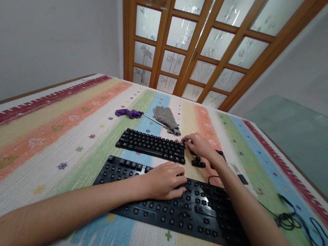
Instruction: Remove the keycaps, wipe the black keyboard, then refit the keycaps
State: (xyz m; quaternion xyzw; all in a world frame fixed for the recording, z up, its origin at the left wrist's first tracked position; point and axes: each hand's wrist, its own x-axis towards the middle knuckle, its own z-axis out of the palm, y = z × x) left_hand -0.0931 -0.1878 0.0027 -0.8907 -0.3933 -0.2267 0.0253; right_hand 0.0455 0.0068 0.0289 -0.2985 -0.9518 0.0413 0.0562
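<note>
A black keyboard (201, 211) with most of its keycaps off lies across the table near me, its bare switches showing. A row of keycaps (131, 164) remains along its top left edge. My left hand (164, 181) rests on this keyboard, its fingers apart over the switches. Beyond it, loose black keycaps (152, 144) are laid out in keyboard order. My right hand (199, 144) reaches to their upper right corner, with fingers pinched at a keycap there; the fingertips partly hide it. Smaller groups of keycaps (198, 162) sit just right of the block, partly behind my right forearm.
A grey cloth (166, 118) and a purple cloth (128, 113) lie farther back, with a thin pale stick (154, 119) between them. At right are a small black object (242, 179) and a coiled black cable (288, 221). A striped cloth (67, 155) covers the table.
</note>
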